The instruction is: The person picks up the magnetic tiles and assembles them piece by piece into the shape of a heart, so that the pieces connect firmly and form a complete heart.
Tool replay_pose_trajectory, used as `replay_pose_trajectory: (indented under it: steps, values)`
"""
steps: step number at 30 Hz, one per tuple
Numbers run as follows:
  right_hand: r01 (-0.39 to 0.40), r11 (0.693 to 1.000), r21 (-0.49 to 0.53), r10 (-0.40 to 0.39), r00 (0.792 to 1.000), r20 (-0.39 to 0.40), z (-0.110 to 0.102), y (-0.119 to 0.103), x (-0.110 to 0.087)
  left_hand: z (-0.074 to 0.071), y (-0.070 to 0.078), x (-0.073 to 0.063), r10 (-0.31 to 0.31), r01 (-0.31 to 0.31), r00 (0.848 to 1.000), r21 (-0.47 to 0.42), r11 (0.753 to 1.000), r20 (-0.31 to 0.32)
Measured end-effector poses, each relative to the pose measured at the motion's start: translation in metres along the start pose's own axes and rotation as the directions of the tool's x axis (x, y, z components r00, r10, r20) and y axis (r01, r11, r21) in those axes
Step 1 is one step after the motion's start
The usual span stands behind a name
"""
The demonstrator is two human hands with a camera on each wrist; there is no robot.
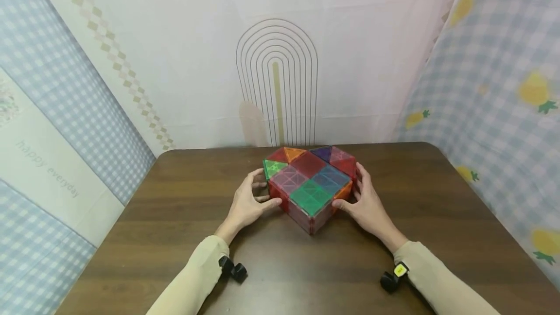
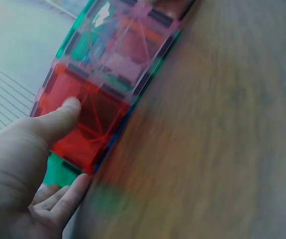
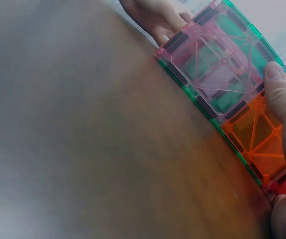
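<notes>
A heart-shaped box of translucent magnetic tiles stands on the table, its point towards me. Green, blue, pink, red and other coloured tiles make up its top. My left hand grips its left side; in the left wrist view the thumb presses a red side tile, with the other fingers farther round the side. On the right side my right hand holds it, thumb near the border of a pink side tile and an orange one. Its underside is hidden.
The brown wooden table reaches to a pale patterned cloth at the back. Checked cloths hang to the left and right. Small black devices sit at both wrists.
</notes>
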State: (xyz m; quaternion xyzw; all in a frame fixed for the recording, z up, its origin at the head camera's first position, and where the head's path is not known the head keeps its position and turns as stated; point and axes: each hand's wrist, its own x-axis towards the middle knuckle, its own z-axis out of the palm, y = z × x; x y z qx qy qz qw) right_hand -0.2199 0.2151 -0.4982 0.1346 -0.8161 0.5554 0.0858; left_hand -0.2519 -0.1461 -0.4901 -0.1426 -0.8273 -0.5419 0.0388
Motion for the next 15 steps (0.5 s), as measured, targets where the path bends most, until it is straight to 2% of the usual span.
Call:
replay_pose_trajectory:
  steps: [3, 7, 15]
  values:
    - [0.002, 1.0, -0.028, -0.001, 1.0, 0.009, -0.001, 0.004, 0.005, 0.004, -0.003, -0.003, -0.011, 0.011, 1.0, -0.014, 1.0, 0.006]
    - [0.01, 0.999, -0.052, -0.01, 1.0, 0.007, -0.004, 0.007, 0.009, 0.007, -0.001, -0.002, 0.007, -0.007, 1.0, -0.03, 1.0, -0.014]
    - [0.025, 0.999, -0.028, -0.026, 1.0, 0.0, -0.007, 0.008, 0.005, 0.013, 0.0, -0.003, 0.024, -0.025, 0.999, -0.024, 0.999, -0.031]
